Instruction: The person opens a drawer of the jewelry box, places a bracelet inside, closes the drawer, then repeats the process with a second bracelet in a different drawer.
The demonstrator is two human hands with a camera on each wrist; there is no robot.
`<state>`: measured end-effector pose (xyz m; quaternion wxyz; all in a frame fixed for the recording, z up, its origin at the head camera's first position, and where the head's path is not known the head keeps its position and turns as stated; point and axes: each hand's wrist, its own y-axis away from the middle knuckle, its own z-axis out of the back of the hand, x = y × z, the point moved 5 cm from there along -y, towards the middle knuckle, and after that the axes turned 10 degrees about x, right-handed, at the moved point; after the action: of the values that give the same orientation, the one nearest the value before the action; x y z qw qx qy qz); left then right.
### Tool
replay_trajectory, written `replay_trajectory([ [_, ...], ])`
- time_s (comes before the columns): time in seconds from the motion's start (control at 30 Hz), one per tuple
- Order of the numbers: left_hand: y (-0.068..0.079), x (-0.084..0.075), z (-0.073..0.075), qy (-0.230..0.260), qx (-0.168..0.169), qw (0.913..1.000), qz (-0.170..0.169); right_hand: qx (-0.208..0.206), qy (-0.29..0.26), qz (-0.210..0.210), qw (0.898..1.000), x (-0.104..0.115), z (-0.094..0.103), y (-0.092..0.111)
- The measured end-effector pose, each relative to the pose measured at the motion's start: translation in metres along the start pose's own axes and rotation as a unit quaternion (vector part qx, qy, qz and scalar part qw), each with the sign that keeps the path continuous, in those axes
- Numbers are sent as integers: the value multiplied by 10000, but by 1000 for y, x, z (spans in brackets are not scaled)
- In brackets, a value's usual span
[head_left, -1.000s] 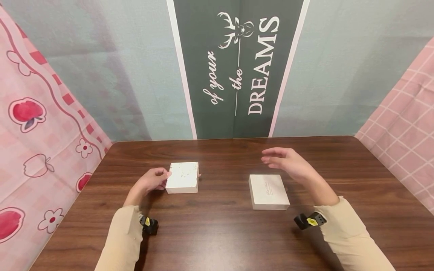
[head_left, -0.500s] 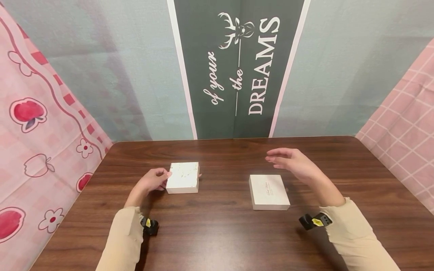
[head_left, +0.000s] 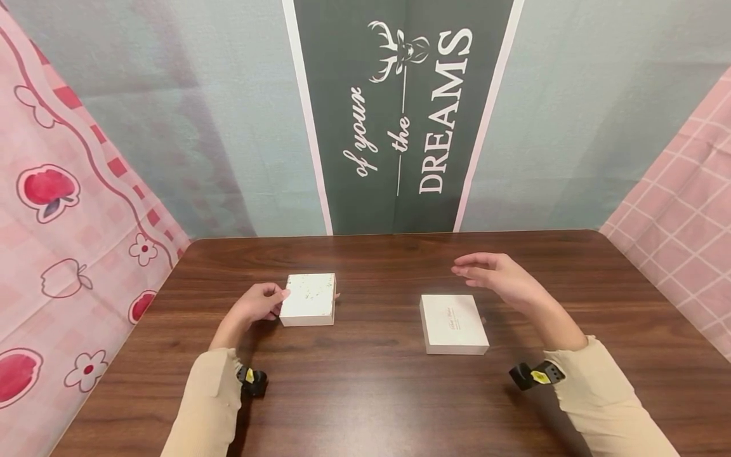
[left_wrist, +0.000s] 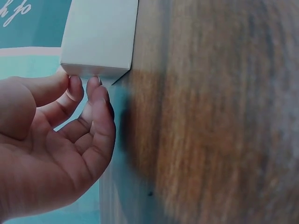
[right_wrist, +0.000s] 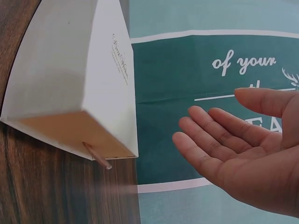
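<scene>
On the left of the table sits a speckled white box (head_left: 308,299), with a small pinkish tab at its right side. My left hand (head_left: 263,303) holds its left end, thumb at the top edge and curled fingertips against the end face (left_wrist: 96,71). A second white box (head_left: 454,324), printed with small script, lies to the right. From its right end sticks a thin pinkish pull tab (right_wrist: 97,156), seen in the right wrist view. My right hand (head_left: 502,276) hovers beyond that box's upper right corner, palm turned inward, fingers relaxed and apart from it.
Both boxes lie on a dark brown wooden table (head_left: 365,393). A cloth backdrop (head_left: 365,209) with printed words hangs behind its far edge. Pink patterned cloths (head_left: 85,254) flank both sides. Each wrist wears a black camera (head_left: 254,381).
My right hand has drifted right and slightly toward me, away from the right box. The left hand and both boxes have stayed in place.
</scene>
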<state>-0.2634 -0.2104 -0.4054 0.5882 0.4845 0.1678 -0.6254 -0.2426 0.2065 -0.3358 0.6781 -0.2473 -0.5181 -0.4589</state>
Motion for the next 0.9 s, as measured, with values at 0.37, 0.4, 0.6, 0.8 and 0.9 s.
replay_trajectory([
  [0.37,2,0,1,-87,-51,9999,22,13,49,20,10000,-3,2,2],
  [0.4,2,-1,1,-104,-38,9999,26,21,79,27,10000,-3,2,2],
  [0.6,3,-4,2,-296,-18,9995,82,-10,196,-36,9998,-6,2,2],
  [0.8,5,-9,3,-465,-28,9988,160,-223,382,-176,9989,-7,4,5],
  [0.9,7,-13,3,-603,-130,9980,148,-355,506,-160,9980,-5,5,7],
])
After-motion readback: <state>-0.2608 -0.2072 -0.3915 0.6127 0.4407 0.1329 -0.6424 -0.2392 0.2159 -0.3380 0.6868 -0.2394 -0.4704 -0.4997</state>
